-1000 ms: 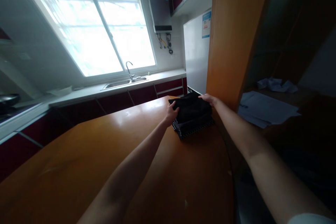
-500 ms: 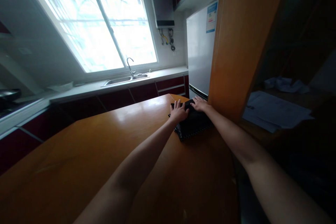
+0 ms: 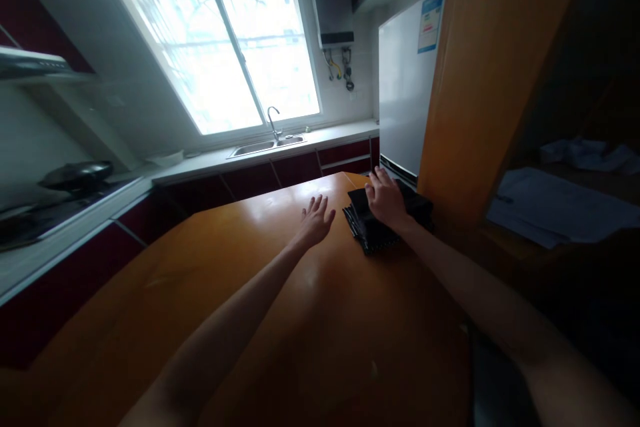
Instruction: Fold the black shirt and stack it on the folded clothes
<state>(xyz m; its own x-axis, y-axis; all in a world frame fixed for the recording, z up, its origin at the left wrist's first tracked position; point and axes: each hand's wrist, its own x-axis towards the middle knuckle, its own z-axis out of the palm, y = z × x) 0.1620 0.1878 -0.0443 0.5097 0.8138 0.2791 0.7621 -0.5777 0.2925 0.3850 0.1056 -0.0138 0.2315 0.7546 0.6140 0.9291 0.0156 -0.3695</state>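
Observation:
A black folded bundle (image 3: 367, 223), layered with a pale stitched or dotted edge, lies on the orange-brown wooden table (image 3: 240, 260) near its far right side. Whether it is cloth or plastic I cannot make out. Over the bundle is my right hand (image 3: 387, 199), fingers stretched out and apart, holding nothing; whether it touches the top I cannot tell. My left hand (image 3: 316, 221) is spread open to the left of the bundle, apart from it and above the tabletop.
Behind the table run a white counter with a sink (image 3: 265, 145) and a tap. A fridge (image 3: 405, 87) and a wooden post (image 3: 475, 80) stand right, with papers (image 3: 565, 203) on a surface beyond. A wok (image 3: 77, 175) sits on the stove at left.
My left hand has come off the black bundle and moved left. My right hand stays at the bundle, nearer its middle. The view has swung a little to the left.

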